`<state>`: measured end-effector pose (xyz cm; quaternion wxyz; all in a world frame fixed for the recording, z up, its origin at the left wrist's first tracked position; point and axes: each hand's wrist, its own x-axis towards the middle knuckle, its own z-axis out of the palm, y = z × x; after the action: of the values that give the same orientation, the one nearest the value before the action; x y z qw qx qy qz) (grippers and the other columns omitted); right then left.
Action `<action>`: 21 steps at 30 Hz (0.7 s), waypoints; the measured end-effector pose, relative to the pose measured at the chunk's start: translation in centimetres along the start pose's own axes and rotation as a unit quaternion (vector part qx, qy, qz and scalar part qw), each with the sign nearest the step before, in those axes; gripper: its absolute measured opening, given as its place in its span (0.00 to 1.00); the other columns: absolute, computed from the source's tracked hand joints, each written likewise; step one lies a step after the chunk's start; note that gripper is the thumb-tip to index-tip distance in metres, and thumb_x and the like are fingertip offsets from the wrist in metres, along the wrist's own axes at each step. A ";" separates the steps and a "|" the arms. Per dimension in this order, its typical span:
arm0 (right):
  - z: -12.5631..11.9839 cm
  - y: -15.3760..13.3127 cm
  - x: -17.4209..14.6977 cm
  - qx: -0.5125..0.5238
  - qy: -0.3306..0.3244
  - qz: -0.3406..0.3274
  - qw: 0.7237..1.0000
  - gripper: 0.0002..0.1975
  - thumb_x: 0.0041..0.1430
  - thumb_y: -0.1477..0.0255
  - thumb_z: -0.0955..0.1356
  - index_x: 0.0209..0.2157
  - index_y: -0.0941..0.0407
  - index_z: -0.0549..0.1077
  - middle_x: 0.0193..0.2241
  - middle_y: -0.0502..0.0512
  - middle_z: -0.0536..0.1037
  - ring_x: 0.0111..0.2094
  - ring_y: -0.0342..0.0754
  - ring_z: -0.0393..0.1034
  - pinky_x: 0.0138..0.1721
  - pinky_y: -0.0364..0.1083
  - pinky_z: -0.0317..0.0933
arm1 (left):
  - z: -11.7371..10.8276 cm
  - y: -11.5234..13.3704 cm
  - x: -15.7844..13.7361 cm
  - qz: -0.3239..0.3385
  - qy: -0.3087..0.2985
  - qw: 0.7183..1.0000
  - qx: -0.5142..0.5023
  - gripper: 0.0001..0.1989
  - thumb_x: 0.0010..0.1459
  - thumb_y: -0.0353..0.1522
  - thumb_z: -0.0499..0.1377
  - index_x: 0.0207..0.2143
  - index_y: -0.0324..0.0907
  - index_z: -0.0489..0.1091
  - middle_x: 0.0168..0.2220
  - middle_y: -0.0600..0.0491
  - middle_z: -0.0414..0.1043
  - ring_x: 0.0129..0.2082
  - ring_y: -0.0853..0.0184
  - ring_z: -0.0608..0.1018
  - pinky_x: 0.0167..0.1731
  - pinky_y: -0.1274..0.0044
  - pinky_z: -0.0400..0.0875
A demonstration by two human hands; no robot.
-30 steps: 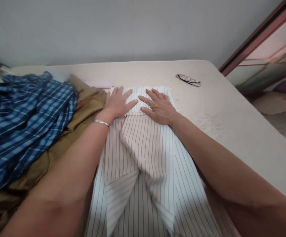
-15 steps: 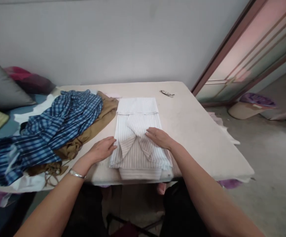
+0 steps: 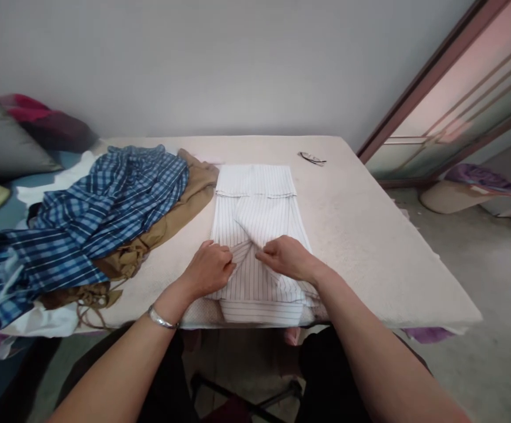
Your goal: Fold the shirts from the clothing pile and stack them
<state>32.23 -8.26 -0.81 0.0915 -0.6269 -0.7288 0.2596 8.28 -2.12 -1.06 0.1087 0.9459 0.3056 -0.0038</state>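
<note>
A white shirt with thin dark stripes (image 3: 258, 214) lies folded lengthwise in front of me, its collar end toward the table's front edge. My left hand (image 3: 211, 265), with a silver bangle on the wrist, is closed on the left collar flap. Opposite it, my right hand (image 3: 285, 257) pinches the right collar flap between thumb and fingers. Both hands rest low over the shirt, a short gap apart. The collar tips are partly hidden under the fingers.
Left of the shirt lies a heap with a blue plaid garment (image 3: 110, 205) and a brown garment (image 3: 162, 232). Glasses (image 3: 312, 158) sit near the back of the cloth-covered table (image 3: 370, 247). A bin (image 3: 451, 194) stands on the floor at right, and a grey cushion (image 3: 6, 141) lies far left.
Both hands have closed from open fingers onto the collar flaps. The left hand has moved right onto the shirt. The view has shifted slightly.
</note>
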 end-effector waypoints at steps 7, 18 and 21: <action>-0.4 0.7 0.6 0.001 0.181 0.038 0.983 0.14 0.68 0.65 0.63 0.32 0.55 0.75 0.35 0.57 0.79 0.32 0.48 0.69 0.33 0.47 0.57 | 1.0 0.9 2.4 -0.001 0.104 0.995 -0.009 0.18 0.68 0.29 0.49 0.57 0.37 0.68 0.62 0.37 0.67 0.62 0.53 0.70 0.59 0.60 0.66; -2.2 1.0 -2.7 0.182 0.097 0.053 0.977 0.20 0.66 0.60 0.66 0.21 0.55 0.66 0.20 0.49 0.69 0.26 0.44 0.66 0.29 0.45 0.58 | 2.5 2.6 4.5 0.016 0.060 0.998 -0.012 0.27 0.63 0.19 0.46 0.62 0.41 0.64 0.70 0.39 0.57 0.69 0.52 0.62 0.62 0.56 0.62; -2.7 1.0 -3.3 0.190 0.020 0.045 0.981 0.13 0.64 0.61 0.68 0.30 0.56 0.73 0.27 0.52 0.76 0.30 0.45 0.70 0.32 0.45 0.62 | 3.0 3.0 4.1 0.054 0.051 0.997 0.002 0.34 0.62 0.18 0.47 0.68 0.45 0.57 0.73 0.44 0.49 0.73 0.51 0.54 0.65 0.53 0.57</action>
<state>34.94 -10.62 1.60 0.2120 -0.6352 -0.6355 0.3843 13.50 -2.72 -3.73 0.0912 0.9602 0.2594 0.0496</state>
